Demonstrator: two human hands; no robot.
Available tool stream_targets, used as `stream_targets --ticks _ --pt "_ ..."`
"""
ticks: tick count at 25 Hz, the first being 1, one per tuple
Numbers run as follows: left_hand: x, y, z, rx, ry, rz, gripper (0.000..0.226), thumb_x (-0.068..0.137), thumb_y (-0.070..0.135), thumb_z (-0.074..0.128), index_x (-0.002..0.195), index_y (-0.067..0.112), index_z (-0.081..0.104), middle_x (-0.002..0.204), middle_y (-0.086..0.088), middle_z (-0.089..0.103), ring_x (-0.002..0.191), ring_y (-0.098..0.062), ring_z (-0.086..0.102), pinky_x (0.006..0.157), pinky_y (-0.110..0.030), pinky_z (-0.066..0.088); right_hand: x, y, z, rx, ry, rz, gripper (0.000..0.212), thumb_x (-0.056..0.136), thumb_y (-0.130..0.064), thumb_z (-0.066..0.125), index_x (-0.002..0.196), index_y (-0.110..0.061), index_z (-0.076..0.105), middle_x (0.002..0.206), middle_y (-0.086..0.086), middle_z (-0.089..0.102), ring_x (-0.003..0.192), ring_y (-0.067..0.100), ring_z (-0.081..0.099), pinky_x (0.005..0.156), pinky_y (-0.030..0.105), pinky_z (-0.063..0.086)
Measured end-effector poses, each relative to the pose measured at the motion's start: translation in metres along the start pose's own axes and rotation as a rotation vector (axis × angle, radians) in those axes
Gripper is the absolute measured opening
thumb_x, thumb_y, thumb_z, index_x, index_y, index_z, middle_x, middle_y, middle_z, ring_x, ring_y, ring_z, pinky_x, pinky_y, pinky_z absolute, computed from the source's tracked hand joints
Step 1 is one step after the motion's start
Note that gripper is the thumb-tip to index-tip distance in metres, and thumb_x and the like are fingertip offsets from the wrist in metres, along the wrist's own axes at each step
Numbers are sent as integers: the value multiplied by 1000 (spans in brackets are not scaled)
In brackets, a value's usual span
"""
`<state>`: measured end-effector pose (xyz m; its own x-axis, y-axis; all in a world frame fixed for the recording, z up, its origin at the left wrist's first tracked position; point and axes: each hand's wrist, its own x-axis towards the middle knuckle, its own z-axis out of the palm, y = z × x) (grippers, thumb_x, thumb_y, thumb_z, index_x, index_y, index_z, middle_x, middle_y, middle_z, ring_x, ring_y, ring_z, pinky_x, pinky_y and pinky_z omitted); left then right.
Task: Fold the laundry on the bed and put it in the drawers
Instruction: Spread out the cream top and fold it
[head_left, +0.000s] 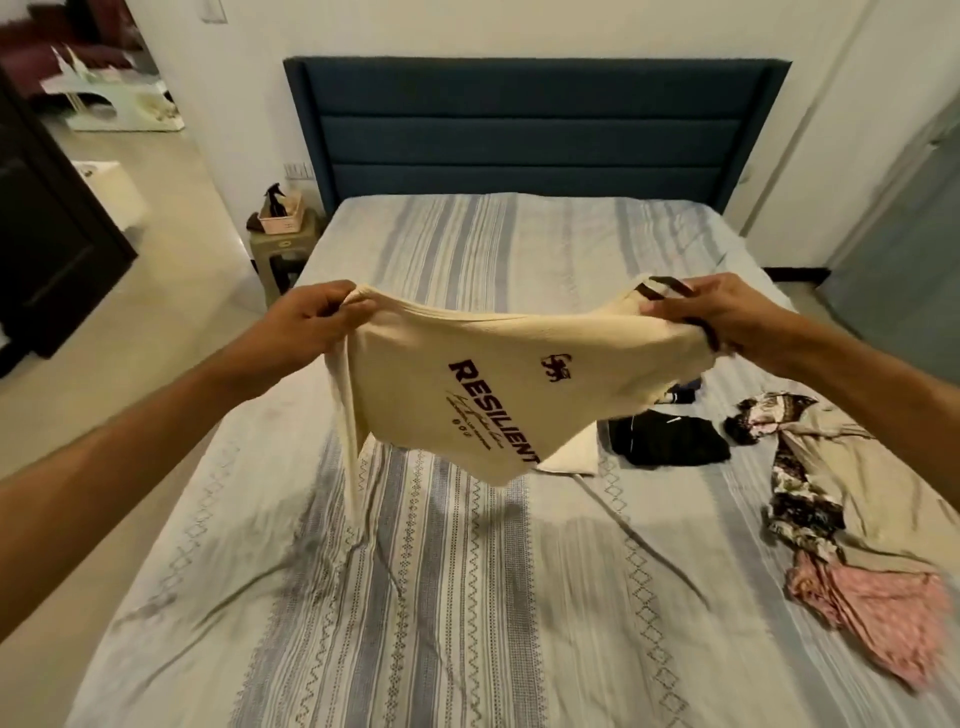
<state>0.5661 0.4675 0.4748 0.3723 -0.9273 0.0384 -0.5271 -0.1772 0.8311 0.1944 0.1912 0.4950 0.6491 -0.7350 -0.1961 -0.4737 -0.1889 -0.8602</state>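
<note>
A cream T-shirt (467, 384) with dark "RESILIENT" lettering hangs in the air above the middle of the bed (415, 597). My left hand (306, 322) grips its left edge and my right hand (722, 312) grips its right edge near the dark-trimmed collar. The shirt is stretched between both hands, its lower part drooping toward the striped sheet. On the bed's right side lie more clothes: a black garment (670, 441), a beige garment (852, 483), a dark floral piece (795, 499) and a pink garment (883, 613).
A folded white piece (571, 457) lies behind the shirt. The blue headboard (535, 130) stands at the far end. A small bedside stand with a pink basket (283, 215) sits left of the bed. A dark cabinet (47, 218) is at the far left.
</note>
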Motion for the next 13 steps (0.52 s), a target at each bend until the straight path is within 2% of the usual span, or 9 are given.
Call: stream_targets --ticks 2,4,6,7,8,10,11,13 --pt "-3 11 0 -32 32 -43 46 102 58 47 115 19 68 114 -16 59 100 -17 56 97 -51 53 0 -4 -15 83 -41 4 44 74 -44 84 105 -14 80 101 9 77 96 26 70 83 34 57" --pt "-4 24 6 -56 60 -71 56 102 61 42 118 12 64 121 -20 58 102 -17 55 98 -43 50 1 -11 -24 113 -9 -13 44 78 -42 83 108 -10 80 111 14 75 107 32 70 99 43 57" --pt "0 38 9 -52 92 -12 54 101 58 49 113 7 64 112 -18 61 95 -12 57 89 -32 48 5 -14 -30 73 -6 -42 34 92 -34 75 113 -8 78 118 18 73 113 36 68 104 49 55" --pt "3 45 7 -20 92 45 46 99 53 59 110 9 65 103 -12 64 90 -9 59 83 -28 48 8 -14 -32 43 -10 -57 29 95 -31 72 115 -9 77 118 18 72 113 36 68 103 49 56" --pt "7 48 3 50 59 91 38 93 47 71 109 13 66 97 -2 66 87 -6 61 78 -23 49 13 -12 -32 16 -17 -72 25 98 -28 69 115 -11 77 117 18 71 113 36 68 102 48 57" --pt "18 35 -5 386 -72 73 45 77 39 90 111 25 65 99 9 67 87 -5 60 74 -22 46 25 -6 -30 -15 -18 -97 20 101 -24 66 115 -13 76 118 17 71 113 33 68 100 46 57" --pt "26 17 -5 608 -127 21 48 74 33 93 112 23 66 102 4 69 89 -11 61 74 -26 46 33 -1 -27 -21 6 -105 19 102 -22 64 114 -14 76 117 16 71 113 30 68 99 44 56" --pt "40 -40 6 892 -112 -89 35 78 18 86 108 8 72 103 -15 72 96 -33 65 82 -38 50 52 8 -19 -23 110 -132 16 103 -19 62 111 -15 76 108 10 73 103 19 66 92 33 52"
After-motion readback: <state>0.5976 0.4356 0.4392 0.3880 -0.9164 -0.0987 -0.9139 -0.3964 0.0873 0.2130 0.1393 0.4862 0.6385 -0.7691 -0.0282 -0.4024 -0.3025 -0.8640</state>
